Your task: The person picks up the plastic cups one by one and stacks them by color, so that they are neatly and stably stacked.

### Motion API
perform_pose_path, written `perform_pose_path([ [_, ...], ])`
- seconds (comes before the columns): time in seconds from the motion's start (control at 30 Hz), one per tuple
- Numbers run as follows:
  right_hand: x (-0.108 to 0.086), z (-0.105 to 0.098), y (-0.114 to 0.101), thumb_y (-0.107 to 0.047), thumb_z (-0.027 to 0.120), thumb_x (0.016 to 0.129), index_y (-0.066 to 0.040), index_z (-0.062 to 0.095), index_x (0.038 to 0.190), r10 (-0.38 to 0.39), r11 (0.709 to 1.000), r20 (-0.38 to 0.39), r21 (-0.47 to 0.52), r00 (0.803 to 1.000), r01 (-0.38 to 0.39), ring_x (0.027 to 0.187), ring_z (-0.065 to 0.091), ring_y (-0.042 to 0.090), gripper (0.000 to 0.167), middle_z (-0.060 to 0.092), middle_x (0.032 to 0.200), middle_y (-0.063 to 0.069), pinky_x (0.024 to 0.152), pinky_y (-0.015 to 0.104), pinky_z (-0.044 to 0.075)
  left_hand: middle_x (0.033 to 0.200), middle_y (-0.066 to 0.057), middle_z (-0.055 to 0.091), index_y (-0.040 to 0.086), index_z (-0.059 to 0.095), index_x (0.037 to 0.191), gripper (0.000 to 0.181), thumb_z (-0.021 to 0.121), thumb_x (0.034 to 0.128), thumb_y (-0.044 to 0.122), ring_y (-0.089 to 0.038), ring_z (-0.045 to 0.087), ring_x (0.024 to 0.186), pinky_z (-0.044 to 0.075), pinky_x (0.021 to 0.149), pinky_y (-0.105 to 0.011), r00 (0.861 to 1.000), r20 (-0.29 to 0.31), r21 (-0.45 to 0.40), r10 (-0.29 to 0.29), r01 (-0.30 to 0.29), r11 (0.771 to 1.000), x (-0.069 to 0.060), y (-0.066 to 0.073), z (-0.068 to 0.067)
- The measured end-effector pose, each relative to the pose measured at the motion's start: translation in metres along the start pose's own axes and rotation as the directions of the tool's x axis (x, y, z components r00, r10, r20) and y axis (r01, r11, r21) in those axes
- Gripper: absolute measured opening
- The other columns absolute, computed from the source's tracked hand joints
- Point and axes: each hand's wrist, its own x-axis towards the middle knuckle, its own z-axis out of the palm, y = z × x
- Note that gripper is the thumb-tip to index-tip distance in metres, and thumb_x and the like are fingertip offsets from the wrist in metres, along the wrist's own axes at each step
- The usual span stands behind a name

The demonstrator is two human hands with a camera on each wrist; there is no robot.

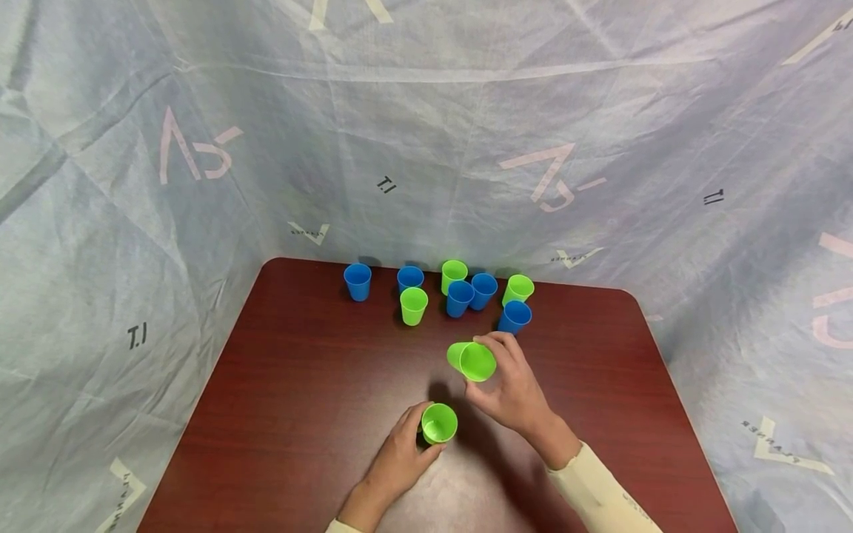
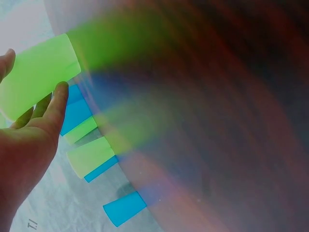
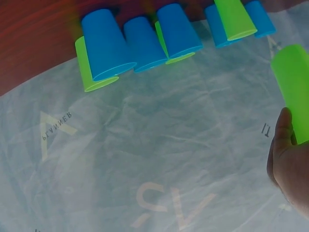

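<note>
My left hand (image 1: pixel 397 456) curls its fingers and thumb round a green cup (image 1: pixel 439 423) near the front middle of the table, mouth up. Higher and to the right, my right hand (image 1: pixel 512 389) holds a green cup (image 1: pixel 478 362) between thumb and fingers, tilted, its mouth facing the head camera. In the left wrist view, the left hand (image 2: pixel 36 130) has thumb and fingers on opposite sides of its green cup (image 2: pixel 38 75). The right wrist view shows the right hand (image 3: pixel 292 166) against its green cup (image 3: pixel 295 92), partly cut off by the frame.
Several blue and green cups stand mouth up along the back of the brown table (image 1: pixel 300 370), among them a blue cup (image 1: pixel 358 282) at the left, a green cup (image 1: pixel 414 306) and a blue cup (image 1: pixel 515 317) nearest my right hand. Printed grey cloth (image 1: pixel 426 133) hangs behind and beside the table.
</note>
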Motion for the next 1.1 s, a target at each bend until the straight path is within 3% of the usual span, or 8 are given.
perform_pose_path([
  [0.1,-0.001,0.000,-0.002,-0.019,0.085,0.076,-0.003,0.062,0.135,-0.009,1.000,0.001,0.004,1.000,0.009,0.117,0.058,0.020,0.066,0.058,0.129,0.010,0.097,0.022,0.051,0.133,-0.010,0.067,0.006,0.055,0.144,0.072,0.091,0.0818,0.014,-0.025,0.069,0.122,0.057,0.104,-0.048,1.000,0.008,-0.013,-0.007,0.007,1.000,0.000,0.000,0.000],
  [0.47,-0.006,0.003,-0.010,-0.021,0.080,0.078,-0.003,0.061,0.138,-0.041,0.998,0.016,0.046,0.999,0.040,0.116,0.057,0.019,0.065,0.058,0.129,0.010,0.097,0.017,0.049,0.131,-0.015,0.068,0.006,0.056,0.142,0.070,0.090,0.0823,0.013,-0.030,0.069,0.122,0.056,0.105,-0.050,1.000,0.002,-0.043,0.009,-0.009,0.999,0.002,-0.003,0.001],
  [0.77,-0.011,0.008,-0.014,-0.023,0.081,0.079,-0.005,0.061,0.139,-0.057,0.995,0.044,0.080,0.997,0.053,0.112,0.058,0.020,0.066,0.058,0.128,0.008,0.083,0.038,0.060,0.129,-0.014,0.068,0.005,0.056,0.140,0.068,0.090,0.0816,0.011,-0.029,0.069,0.121,0.056,0.103,-0.049,1.000,0.004,-0.042,0.030,-0.029,0.999,0.003,-0.003,-0.001],
  [0.93,-0.014,0.012,-0.015,-0.024,0.083,0.079,-0.006,0.061,0.140,-0.068,0.995,0.046,0.074,0.997,0.064,0.109,0.059,0.020,0.067,0.058,0.126,0.008,0.085,0.031,0.057,0.128,-0.011,0.069,0.005,0.058,0.139,0.066,0.090,0.0812,0.013,-0.026,0.070,0.120,0.057,0.104,-0.045,0.998,-0.015,-0.021,0.066,-0.067,0.998,0.003,-0.003,0.000],
  [1.1,-0.016,0.014,-0.018,-0.025,0.084,0.078,-0.008,0.062,0.139,-0.065,0.995,0.057,0.084,0.996,0.060,0.108,0.059,0.018,0.067,0.059,0.124,0.006,0.089,0.022,0.053,0.128,-0.007,0.068,0.009,0.057,0.139,0.067,0.091,0.0809,0.013,-0.021,0.069,0.119,0.057,0.104,-0.043,0.998,-0.012,-0.005,0.054,-0.054,0.999,0.001,-0.004,0.000],
])
